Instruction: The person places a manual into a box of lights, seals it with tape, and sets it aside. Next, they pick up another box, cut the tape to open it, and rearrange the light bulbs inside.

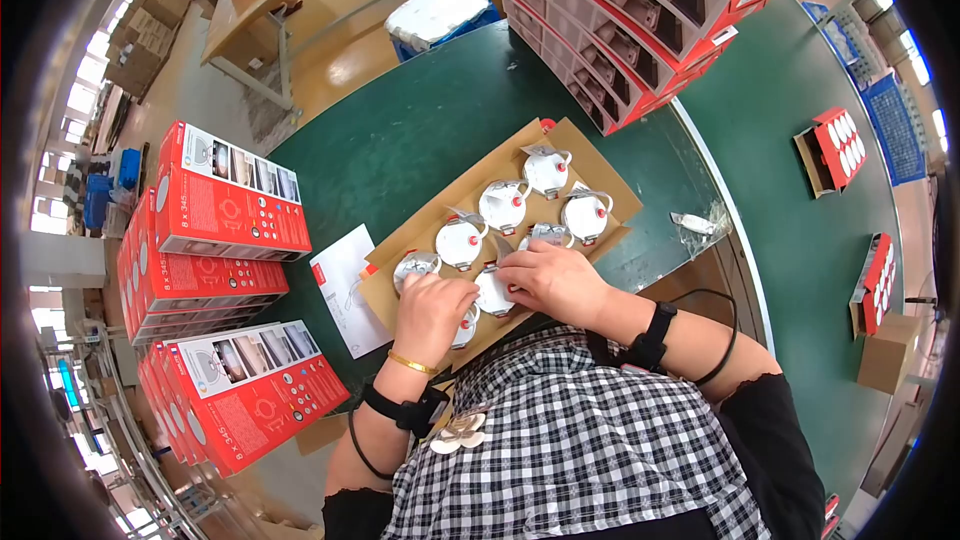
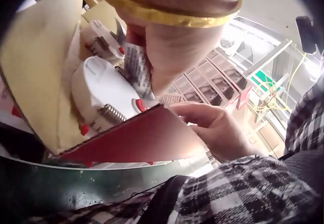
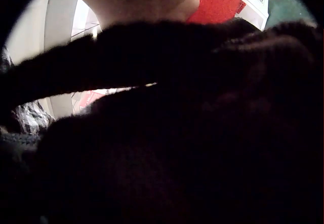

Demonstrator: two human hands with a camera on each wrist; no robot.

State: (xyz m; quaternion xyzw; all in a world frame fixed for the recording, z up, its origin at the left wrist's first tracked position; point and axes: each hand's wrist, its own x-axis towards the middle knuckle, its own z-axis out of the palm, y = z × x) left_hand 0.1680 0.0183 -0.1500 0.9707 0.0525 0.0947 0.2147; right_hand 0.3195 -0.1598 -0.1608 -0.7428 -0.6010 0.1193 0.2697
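Observation:
An open cardboard box (image 1: 400, 312) with a red outside holds two rows of white round downlights (image 1: 502, 206) with spring clips and red tabs. My left hand (image 1: 432, 312) reaches over the near left end of the box, its fingers bent. In the left wrist view a silver printed piece (image 2: 136, 67) of a downlight lies against its fingers, above a white downlight (image 2: 98, 89). My right hand (image 1: 555, 280) has its curled fingers and thumb on a near-row downlight (image 1: 493, 292). The right wrist view is mostly dark, blocked by cloth.
Red printed boxes (image 1: 235, 205) are stacked at the left, more boxes (image 1: 630, 30) at the far right. A white sheet (image 1: 350, 290) lies beside the open box on the green table (image 1: 400, 130). A clear plastic wrapper (image 1: 700, 225) lies to the right.

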